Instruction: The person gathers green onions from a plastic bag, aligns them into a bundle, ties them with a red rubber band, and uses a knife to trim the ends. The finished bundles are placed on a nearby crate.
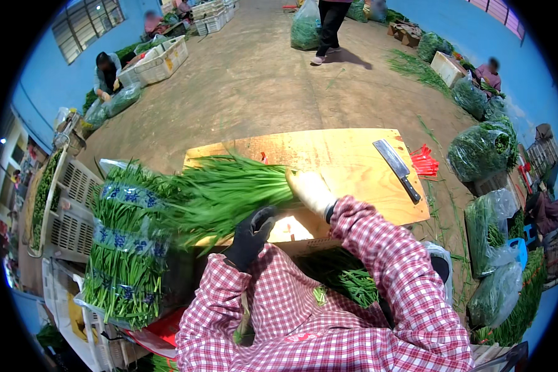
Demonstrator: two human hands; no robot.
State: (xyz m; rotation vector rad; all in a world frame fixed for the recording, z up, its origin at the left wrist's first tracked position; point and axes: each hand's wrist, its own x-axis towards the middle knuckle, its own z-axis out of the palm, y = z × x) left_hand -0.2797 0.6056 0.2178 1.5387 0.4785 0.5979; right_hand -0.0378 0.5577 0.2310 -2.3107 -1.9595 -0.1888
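My right hand (pixel 312 191), in a pale glove, grips a bunch of long green leafy stalks (pixel 232 186), seemingly garlic chives, by its pale stem ends. The leaves fan out leftward over the wooden board (pixel 344 162) and past its left edge, blurred in places. Just below the bunch is my left hand (pixel 250 237), in a black glove, with fingers curved and a gap between them. Whether it touches the leaves is unclear. A cleaver (pixel 397 169) with a black handle lies on the board's right side.
Banded bundles of greens (pixel 125 246) are stacked at my left, beside plastic crates (pixel 72 209). Red ties (pixel 424 161) hang off the board's right edge. More greens (pixel 353 279) lie under the board. Bagged greens (pixel 481 151) line the right wall. A person (pixel 330 28) stands on the floor ahead.
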